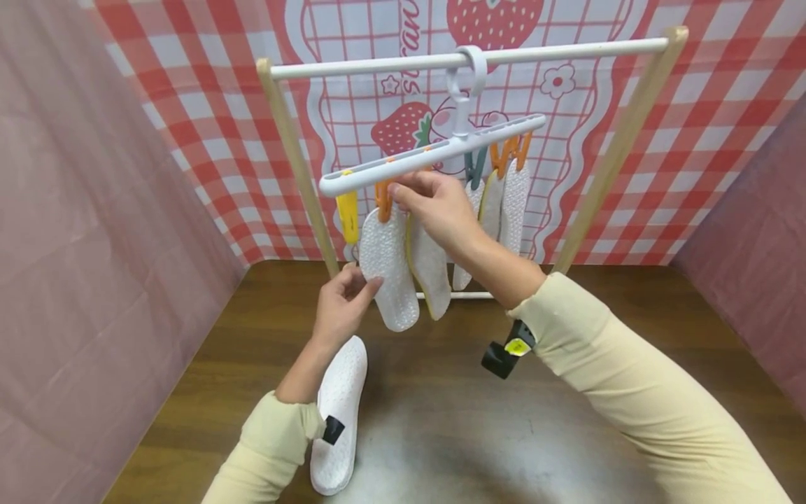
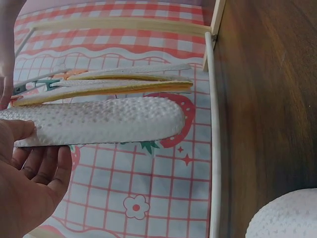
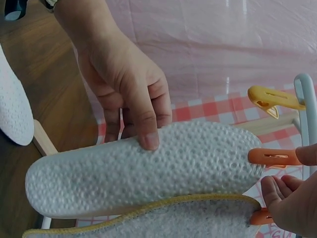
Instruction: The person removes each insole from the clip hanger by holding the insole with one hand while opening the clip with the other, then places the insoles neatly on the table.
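Observation:
A white dimpled insole (image 1: 389, 276) hangs toe down from an orange clothespin (image 3: 273, 156) near the left end of a white clip hanger (image 1: 390, 168). My left hand (image 1: 343, 301) pinches the insole's side edge, thumb on the dimpled face, fingers behind. My right hand (image 1: 441, 206) is up at the clothespin, thumb against its outer end and fingers curled beside it. Right beside hangs a grey insole with yellow edging (image 3: 163, 218), on another orange clothespin. A yellow clothespin (image 1: 348, 215) hangs with nothing in it at the hanger's left end.
The hanger hooks over the white bar of a wooden-legged rack (image 1: 567, 50). More insoles (image 1: 515, 203) hang on its right half from orange and dark green clothespins. A loose white insole (image 1: 340, 406) lies on the brown table (image 1: 472, 434) under my left forearm. A checked cloth backs the rack.

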Tool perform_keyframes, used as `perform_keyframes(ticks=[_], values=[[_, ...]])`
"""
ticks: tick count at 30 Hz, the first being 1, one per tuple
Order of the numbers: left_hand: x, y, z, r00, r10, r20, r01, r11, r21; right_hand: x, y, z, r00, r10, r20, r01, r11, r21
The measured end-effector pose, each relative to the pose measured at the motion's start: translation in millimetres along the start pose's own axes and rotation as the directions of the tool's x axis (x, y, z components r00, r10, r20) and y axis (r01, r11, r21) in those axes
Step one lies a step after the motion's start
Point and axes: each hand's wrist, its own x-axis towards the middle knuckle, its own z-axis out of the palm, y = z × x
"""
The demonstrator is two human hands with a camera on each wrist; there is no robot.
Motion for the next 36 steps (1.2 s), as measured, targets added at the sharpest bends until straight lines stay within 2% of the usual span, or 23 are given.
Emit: perform_keyframes(ticks=[8,22,31,36], values=[[-5.4,4.5,-3.1,1.000,-0.022,0.022,0.022,1.000,0.017,1,1,2.1,1.000,0.012,0.025,-0.012,1.000,0.004],[-11.9,6.3,-8.2,0.996,0.035,0.077,-0.036,0.999,0.007,-1,-2,5.1,0.998,-0.024,0.052,0.020,0.997,0.073],[-12.7,8.2,-11.3,0.994,0.056,0.095,-0.056,0.998,0.004,1,-5,4.6,0.998,0.053,0.046,-0.061,0.978,0.200],[-13.6,9.3,-12.8,0.991,0.066,0.115,-0.068,0.998,0.011,1,-7,5.4,0.996,0.073,0.044,-0.081,0.972,0.221]])
